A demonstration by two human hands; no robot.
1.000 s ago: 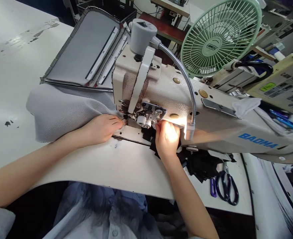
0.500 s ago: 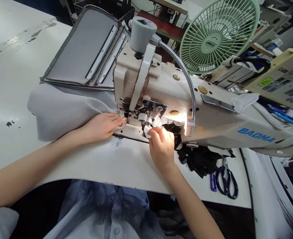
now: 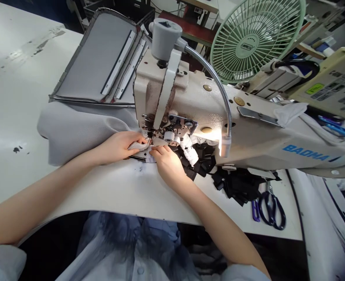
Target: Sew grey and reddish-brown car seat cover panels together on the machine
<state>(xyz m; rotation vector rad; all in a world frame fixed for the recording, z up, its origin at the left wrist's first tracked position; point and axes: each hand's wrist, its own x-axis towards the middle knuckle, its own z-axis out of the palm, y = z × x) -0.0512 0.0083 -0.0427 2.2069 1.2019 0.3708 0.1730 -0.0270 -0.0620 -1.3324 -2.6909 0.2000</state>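
Just left of the needle area of a sewing machine (image 3: 190,93), my left hand (image 3: 121,146) is closed on the edge of a grey fabric piece (image 3: 75,128). The fabric spreads left across the table and joins a flat grey panel (image 3: 97,54) with dark edging and pale strips. My right hand (image 3: 169,162) pinches a small white fabric piece (image 3: 150,155) beside the needle plate, close to my left fingertips. More white fabric scraps (image 3: 190,152) lie right of the presser area, among black fabric pieces (image 3: 204,160). The needle itself is hard to make out.
Dark-handled scissors (image 3: 272,208) and a purple tool (image 3: 255,210) lie right on the white table (image 3: 125,187). A bendable lamp (image 3: 225,146) shines by the machine head. Behind stand a green fan (image 3: 248,45) and a control panel (image 3: 333,84).
My right hand has moved left from the white scraps to the needle plate, with a small white piece in its fingers. My left hand has lifted the grey fabric edge slightly.
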